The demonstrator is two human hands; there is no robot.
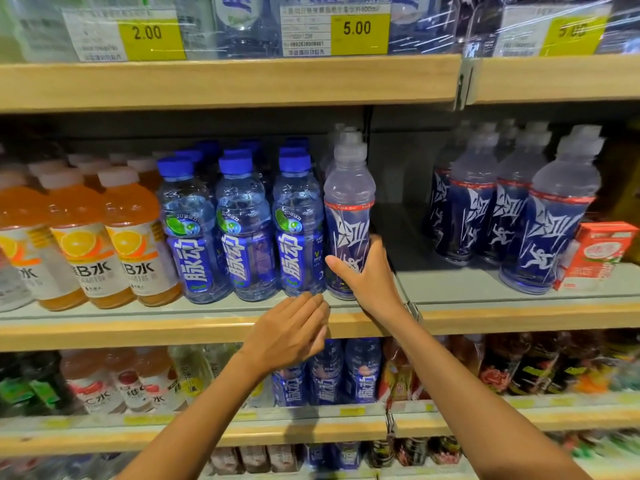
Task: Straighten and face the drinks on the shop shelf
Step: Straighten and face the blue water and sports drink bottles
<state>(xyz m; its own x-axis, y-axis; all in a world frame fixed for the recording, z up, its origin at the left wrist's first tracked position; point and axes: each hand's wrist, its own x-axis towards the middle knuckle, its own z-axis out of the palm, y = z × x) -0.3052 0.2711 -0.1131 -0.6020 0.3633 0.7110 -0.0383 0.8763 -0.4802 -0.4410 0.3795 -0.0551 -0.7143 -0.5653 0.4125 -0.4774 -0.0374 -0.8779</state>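
Note:
On the middle shelf (207, 327) a tall clear bottle with a dark blue label and grey cap (349, 202) stands upright at the front edge, right of three blue-capped water bottles (242, 230). My right hand (367, 275) is wrapped around the lower part of that tall bottle. My left hand (291, 330) hovers just in front of the shelf edge below the blue-capped bottles, fingers loosely together, holding nothing. More tall blue-label bottles (550, 220) stand further right, with a gap of bare shelf between them and the held one.
Orange drink bottles (104, 237) fill the left of the shelf. A red carton (599, 254) leans at the far right. The upper shelf carries price tags (358, 29); the lower shelf holds more bottles (360, 372).

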